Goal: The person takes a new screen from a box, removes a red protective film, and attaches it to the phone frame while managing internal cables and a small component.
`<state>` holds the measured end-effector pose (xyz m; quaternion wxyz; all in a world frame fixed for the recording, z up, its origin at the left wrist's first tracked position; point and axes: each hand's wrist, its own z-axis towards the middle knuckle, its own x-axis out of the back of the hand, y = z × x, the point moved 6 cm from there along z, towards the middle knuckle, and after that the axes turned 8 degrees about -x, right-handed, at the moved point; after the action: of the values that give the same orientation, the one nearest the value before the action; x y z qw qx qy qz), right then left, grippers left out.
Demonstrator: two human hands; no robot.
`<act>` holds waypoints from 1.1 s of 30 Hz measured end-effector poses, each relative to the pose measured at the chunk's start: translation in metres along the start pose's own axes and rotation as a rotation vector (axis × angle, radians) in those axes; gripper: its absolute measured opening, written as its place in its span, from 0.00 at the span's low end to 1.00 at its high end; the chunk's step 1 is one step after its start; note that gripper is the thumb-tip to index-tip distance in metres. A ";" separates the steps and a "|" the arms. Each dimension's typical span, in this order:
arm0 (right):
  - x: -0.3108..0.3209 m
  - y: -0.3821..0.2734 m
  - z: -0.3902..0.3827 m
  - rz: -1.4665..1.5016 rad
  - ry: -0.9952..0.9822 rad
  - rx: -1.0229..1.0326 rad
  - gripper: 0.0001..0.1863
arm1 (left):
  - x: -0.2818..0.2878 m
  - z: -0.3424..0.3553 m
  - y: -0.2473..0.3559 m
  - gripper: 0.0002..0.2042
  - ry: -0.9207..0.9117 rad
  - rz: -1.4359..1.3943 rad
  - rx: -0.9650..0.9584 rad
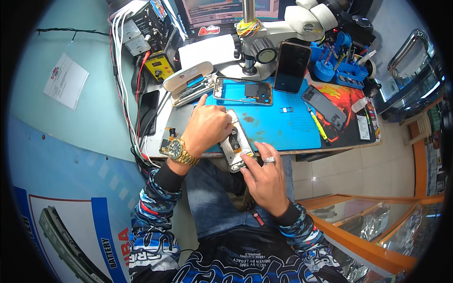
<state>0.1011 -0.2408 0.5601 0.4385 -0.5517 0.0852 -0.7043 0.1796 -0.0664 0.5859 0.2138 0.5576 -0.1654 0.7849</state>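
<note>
A phone screen assembly (237, 146), its inner side up with a flex cable and metal plate showing, lies slanted over the table's front edge. My left hand (207, 126) is curled over its upper end, one finger sticking out toward the phone frame; its fingertips are partly hidden. At the lower end, my right hand (268, 181) steadies the assembly, one fingertip on its inner face and the others along the right edge. Beyond them, an opened phone frame (236, 100) with a dark square part rests on the blue mat (278, 127).
A black phone (291, 67) leans upright by the microscope (262, 49). Another phone (324, 107) and a yellow screwdriver (317, 123) lie at the right. A blue tool holder (347, 70) stands behind them. Left are a power supply (159, 67), cables and a dark phone (149, 112).
</note>
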 end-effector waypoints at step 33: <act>-0.041 -0.004 0.052 -0.346 -0.086 0.085 0.28 | -0.006 -0.030 -0.010 0.05 0.166 -0.101 -0.026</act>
<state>0.1436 -0.1905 0.5530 0.3370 -0.5688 -0.0599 -0.7479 0.1619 -0.0435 0.5711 0.2732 0.4953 -0.1289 0.8145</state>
